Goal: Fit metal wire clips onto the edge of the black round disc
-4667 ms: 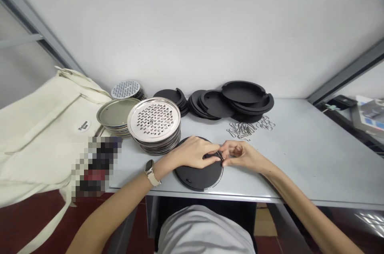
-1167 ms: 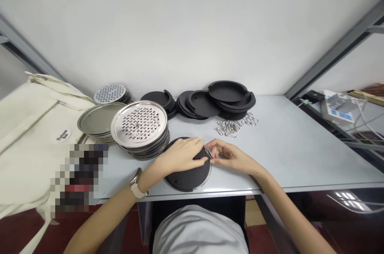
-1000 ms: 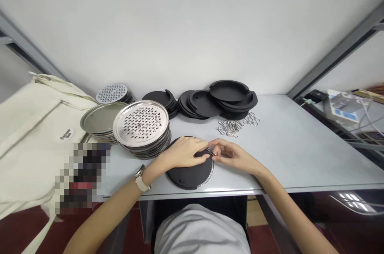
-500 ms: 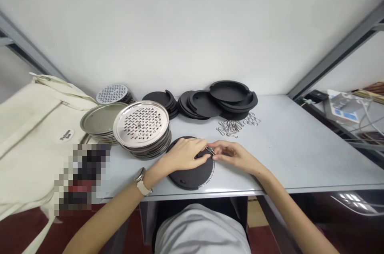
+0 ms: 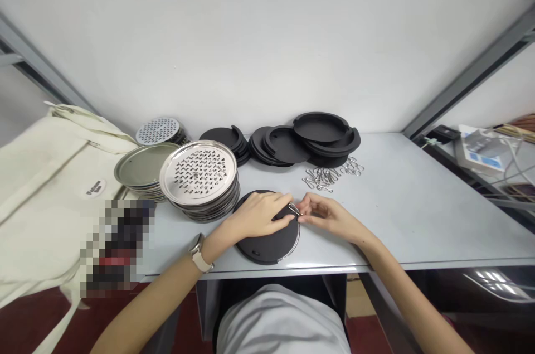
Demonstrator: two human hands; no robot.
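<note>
A black round disc (image 5: 267, 245) lies flat at the table's front edge, with a hole near its front left and a thin silvery rim showing along its right side. My left hand (image 5: 263, 213) rests across the disc, its fingers and thumb curled at the right-hand edge. Between the two hands is a small bent-wire metal clip (image 5: 294, 209). My right hand (image 5: 324, 216) pinches the lower end of this clip, just beside the disc's edge. Whether the clip passes through the disc is hidden by the fingers.
To the left stands a stack of perforated metal grater discs (image 5: 198, 173), beside grey-green round plates (image 5: 146, 164). Black rimmed trays (image 5: 321, 128) are piled along the wall. Loose metal clips (image 5: 321, 177) lie before them. A cream bag (image 5: 45, 192) covers the table's left end.
My right fingers have shifted slightly along the clip, and more of its loop now shows between the hands. The disc stays in place under my left hand.
</note>
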